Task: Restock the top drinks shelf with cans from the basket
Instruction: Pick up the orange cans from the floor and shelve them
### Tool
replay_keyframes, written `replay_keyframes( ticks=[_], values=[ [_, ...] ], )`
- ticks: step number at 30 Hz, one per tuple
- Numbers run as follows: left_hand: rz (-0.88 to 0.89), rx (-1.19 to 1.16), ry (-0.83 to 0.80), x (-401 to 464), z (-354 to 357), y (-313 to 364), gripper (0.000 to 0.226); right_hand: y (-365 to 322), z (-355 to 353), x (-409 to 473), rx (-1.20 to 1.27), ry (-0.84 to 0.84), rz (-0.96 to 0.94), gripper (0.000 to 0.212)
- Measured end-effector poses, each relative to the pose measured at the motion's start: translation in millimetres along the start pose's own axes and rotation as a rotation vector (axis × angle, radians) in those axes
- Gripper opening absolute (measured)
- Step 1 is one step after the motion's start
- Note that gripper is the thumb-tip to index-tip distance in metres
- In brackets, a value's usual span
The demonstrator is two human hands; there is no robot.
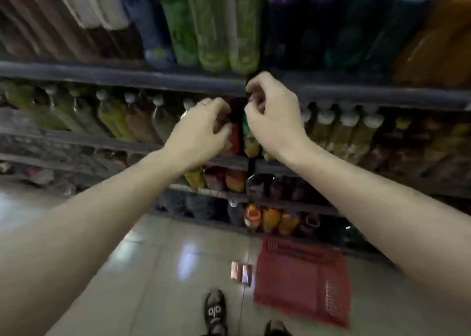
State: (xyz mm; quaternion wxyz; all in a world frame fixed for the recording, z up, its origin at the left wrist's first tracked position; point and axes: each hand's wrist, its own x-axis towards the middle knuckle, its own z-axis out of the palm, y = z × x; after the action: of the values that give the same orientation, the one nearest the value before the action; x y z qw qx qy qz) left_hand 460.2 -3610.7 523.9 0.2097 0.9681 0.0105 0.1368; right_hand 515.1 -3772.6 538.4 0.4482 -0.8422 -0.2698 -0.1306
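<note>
Both my hands are raised in front of the drinks shelves, and the whole view is blurred. My left hand (204,127) has its fingers loosely curled near a red container (235,139) on a middle shelf. My right hand (271,113) hovers beside it at the dark shelf edge (153,80), its fingers also curled. No can shows in either hand. The red basket (303,277) lies on the floor below right. Two striped cans (241,272) stand on the floor just left of it.
Tall green, purple and orange bottles (229,29) fill the upper shelf. Rows of white-capped bottles (349,126) line the shelf below, with more drinks on the lower shelves. My shoes (215,310) stand on the glossy tiled floor (153,272).
</note>
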Motion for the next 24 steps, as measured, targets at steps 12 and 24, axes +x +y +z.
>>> replay_keyframes(
  ticks=[12,24],
  values=[
    [-0.490,-0.073,-0.617,-158,236,-160,0.053,182,211,-207,-0.067,-0.441,0.708,0.020],
    [-0.779,-0.220,-0.780,-313,622,-338,0.062,450,517,-494,-0.017,-0.569,1.282,0.049]
  ],
)
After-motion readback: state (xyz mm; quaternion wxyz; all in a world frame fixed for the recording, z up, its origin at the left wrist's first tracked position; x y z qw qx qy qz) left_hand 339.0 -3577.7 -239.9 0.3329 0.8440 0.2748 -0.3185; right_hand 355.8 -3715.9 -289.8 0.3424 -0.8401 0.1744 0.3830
